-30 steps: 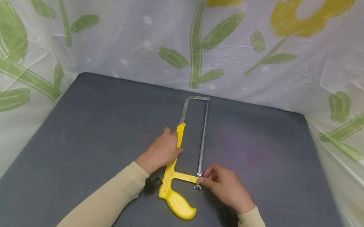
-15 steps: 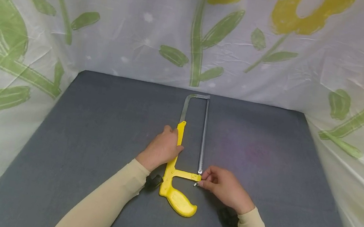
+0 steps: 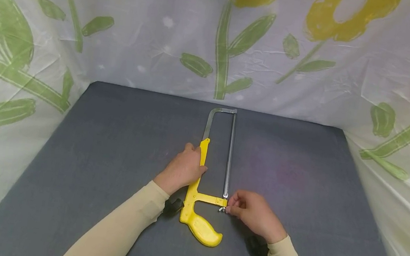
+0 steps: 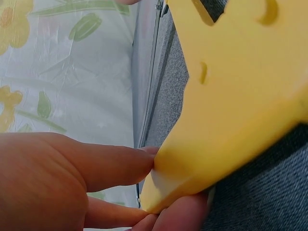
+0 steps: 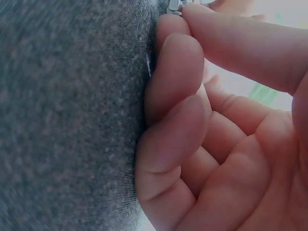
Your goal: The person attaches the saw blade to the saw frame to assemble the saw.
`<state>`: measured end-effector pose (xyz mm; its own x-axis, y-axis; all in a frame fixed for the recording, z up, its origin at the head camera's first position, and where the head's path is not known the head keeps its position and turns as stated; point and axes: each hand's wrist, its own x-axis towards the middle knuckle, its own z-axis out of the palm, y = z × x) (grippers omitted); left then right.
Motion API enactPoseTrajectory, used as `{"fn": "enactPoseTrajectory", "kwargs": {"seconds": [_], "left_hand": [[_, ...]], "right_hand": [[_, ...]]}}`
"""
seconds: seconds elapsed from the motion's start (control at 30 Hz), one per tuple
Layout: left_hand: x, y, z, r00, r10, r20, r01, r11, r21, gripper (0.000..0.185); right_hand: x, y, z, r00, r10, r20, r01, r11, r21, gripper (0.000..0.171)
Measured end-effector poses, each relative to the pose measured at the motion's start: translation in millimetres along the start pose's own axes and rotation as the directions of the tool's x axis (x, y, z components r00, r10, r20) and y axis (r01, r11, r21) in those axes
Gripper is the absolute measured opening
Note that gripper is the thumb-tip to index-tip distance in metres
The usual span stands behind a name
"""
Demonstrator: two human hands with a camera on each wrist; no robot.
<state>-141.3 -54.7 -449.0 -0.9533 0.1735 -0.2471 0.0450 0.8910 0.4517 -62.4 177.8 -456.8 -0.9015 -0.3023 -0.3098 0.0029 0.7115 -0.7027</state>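
Saw: a hacksaw (image 3: 209, 180) with a yellow handle lay flat near the middle of the grey worktop (image 3: 90, 152), its metal bow pointing away from the person and the grip end nearest them.
Blade: the thin blade (image 3: 230, 156) ran straight along the right side of the frame, from the far corner down to the yellow crossbar.
Left hand: the left hand (image 3: 183, 169) lay on the yellow spine of the saw, fingers curled round it from the left; the left wrist view showed fingertips (image 4: 120, 163) pressed against the yellow plastic edge.
Right hand: the right hand (image 3: 250, 212) sat just right of the crossbar's end, thumb and forefinger pinching a small metal wing nut (image 3: 222, 209) below the blade's near end; the other fingers were curled loosely against the worktop, as the right wrist view showed (image 5: 175, 120).
Sleeves: both forearms wore beige sleeves (image 3: 119, 228).
Surroundings: a white plastic sheet (image 3: 142, 43) printed with yellow flowers and green leaves stood round the worktop on three sides.
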Motion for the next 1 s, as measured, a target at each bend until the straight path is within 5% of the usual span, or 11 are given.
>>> {"fn": "enactPoseTrajectory", "kwargs": {"seconds": [0.4, 1.0], "left_hand": [[-0.3, 1.5, -0.9, 1.0, -0.011, 0.014, 0.011, 1.0, -0.008, 0.067], [-0.4, 0.6, 1.0, 1.0, -0.008, -0.003, 0.008, 1.0, 0.008, 0.071]], "right_hand": [[-2.4, -5.4, -2.4, 0.999, 0.029, 0.016, -0.028, 0.999, -0.027, 0.024], [1.5, -25.0, 13.1, 0.983, 0.141, -0.116, -0.154, 0.982, -0.112, 0.041]]}}
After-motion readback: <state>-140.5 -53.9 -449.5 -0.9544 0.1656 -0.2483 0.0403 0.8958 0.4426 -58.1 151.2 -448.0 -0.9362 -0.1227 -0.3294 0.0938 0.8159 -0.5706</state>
